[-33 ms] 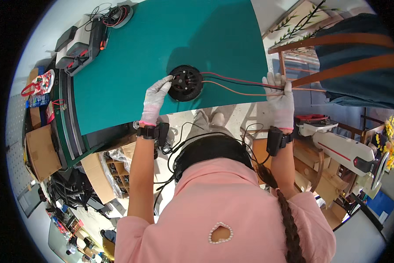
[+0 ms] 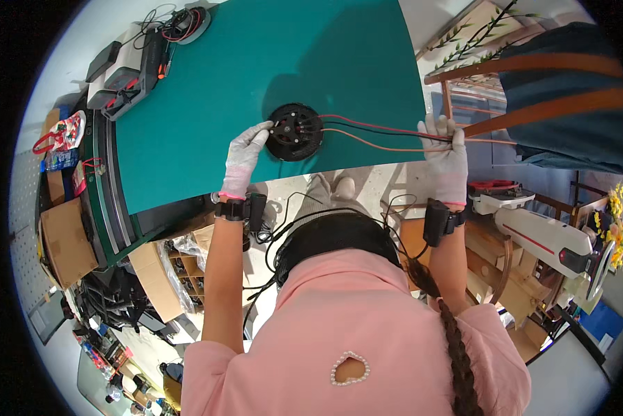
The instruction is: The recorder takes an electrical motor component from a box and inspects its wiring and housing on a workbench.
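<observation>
A black round wheel-like part (image 2: 294,142), perhaps a hub motor, sits near the front edge of the green table mat. Gloved in white, my left hand (image 2: 247,145) pinches its left rim between thumb and fingers. Red, black and orange wires (image 2: 370,138) run from the part's right side out past the table's edge. They stretch nearly straight to my right hand (image 2: 444,142), also gloved, which is closed round them. The wire ends continue a little to the right of that hand. Black devices are strapped to both wrists.
Grey-black equipment (image 2: 132,73) and another round part with wires (image 2: 186,26) stand on the green mat (image 2: 214,76) at the back left. A wooden chair frame (image 2: 533,66) is close by my right hand. Open cardboard boxes (image 2: 155,277) lie below the table's left end.
The wheel-like part and my right hand have shifted very slightly to the right. Both grips stay the same.
</observation>
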Tool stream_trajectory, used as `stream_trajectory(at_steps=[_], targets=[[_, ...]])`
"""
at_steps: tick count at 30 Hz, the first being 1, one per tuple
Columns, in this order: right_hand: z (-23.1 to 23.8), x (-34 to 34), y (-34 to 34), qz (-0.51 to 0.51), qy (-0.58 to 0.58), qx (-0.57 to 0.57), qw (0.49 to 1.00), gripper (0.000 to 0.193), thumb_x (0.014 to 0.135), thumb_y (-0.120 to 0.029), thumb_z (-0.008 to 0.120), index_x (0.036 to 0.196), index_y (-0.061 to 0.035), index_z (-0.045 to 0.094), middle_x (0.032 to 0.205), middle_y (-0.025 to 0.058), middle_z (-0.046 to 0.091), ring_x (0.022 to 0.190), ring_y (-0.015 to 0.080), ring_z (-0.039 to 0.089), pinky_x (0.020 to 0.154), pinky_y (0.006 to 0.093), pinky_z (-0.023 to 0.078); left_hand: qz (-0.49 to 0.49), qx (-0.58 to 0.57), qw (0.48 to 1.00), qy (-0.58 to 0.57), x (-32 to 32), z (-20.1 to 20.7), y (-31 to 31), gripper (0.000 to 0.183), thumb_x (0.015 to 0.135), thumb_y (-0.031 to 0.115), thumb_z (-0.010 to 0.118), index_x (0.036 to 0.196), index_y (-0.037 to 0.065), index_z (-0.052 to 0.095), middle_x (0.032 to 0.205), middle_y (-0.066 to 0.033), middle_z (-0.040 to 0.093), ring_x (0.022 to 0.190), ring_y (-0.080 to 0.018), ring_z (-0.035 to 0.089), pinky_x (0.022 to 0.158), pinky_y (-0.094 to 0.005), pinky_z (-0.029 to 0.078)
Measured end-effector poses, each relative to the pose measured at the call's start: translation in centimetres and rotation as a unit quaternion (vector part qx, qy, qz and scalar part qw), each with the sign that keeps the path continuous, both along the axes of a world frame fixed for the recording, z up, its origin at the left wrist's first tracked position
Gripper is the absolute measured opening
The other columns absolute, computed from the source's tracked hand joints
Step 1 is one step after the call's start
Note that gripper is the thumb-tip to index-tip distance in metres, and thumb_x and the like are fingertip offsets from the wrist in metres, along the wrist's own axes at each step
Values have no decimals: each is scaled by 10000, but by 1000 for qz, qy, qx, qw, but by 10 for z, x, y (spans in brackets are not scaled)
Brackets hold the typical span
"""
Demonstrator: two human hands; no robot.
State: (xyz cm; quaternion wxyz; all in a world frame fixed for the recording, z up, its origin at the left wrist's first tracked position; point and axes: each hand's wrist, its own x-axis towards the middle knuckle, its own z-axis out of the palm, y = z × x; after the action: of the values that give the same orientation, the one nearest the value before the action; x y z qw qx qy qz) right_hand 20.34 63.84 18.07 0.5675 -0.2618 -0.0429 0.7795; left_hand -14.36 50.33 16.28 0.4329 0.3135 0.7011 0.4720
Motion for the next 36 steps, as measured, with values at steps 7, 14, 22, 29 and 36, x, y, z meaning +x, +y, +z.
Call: stream_trajectory(at_steps=[7, 14, 22, 29, 36], targets=[[11, -11, 25, -59, -67, -66, 994, 344, 972, -305, 311, 935, -13, 489, 1130, 182, 526, 1167, 362, 445, 1006, 544, 357, -49, -100, 993, 49, -51, -13, -7, 353, 888, 189, 514, 1197, 20, 535, 1182, -91, 570, 1100, -162, 512, 951, -281, 375], [-4, -15, 57, -53, -28, -78, 995, 357, 969, -308, 314, 936, -18, 521, 1132, 180, 553, 1167, 331, 460, 1011, 509, 356, -157, -120, 977, -76, -75, -54, 12, 445, 884, 267, 545, 1214, -28, 503, 1126, -92, 579, 1001, -147, 532, 870, -277, 414], [-5, -20, 64, -79, -32, -104, 991, 363, 968, -306, 316, 940, -23, 541, 1073, 143, 600, 1104, 308, 522, 969, 500, 409, -199, -141, 955, -168, -80, -72, 19, 582, 828, 383, 626, 1217, -29, 495, 1049, -33, 587, 874, -99, 503, 779, -248, 416], [-1, -26, 70, -90, -21, -94, 991, 375, 970, -308, 306, 949, -17, 542, 1075, 146, 601, 1101, 307, 526, 965, 512, 409, -187, -159, 953, -176, -77, -60, 25, 590, 821, 363, 643, 1232, -28, 480, 1086, -44, 582, 907, -112, 513, 808, -253, 412], [-1, -28, 70, -95, -11, -97, 991, 382, 968, -312, 308, 945, -13, 544, 1075, 155, 600, 1097, 312, 528, 968, 517, 405, -183, -168, 955, -164, -79, -63, 24, 507, 842, 298, 620, 1214, -23, 495, 1125, -75, 584, 990, -138, 529, 856, -257, 404]])
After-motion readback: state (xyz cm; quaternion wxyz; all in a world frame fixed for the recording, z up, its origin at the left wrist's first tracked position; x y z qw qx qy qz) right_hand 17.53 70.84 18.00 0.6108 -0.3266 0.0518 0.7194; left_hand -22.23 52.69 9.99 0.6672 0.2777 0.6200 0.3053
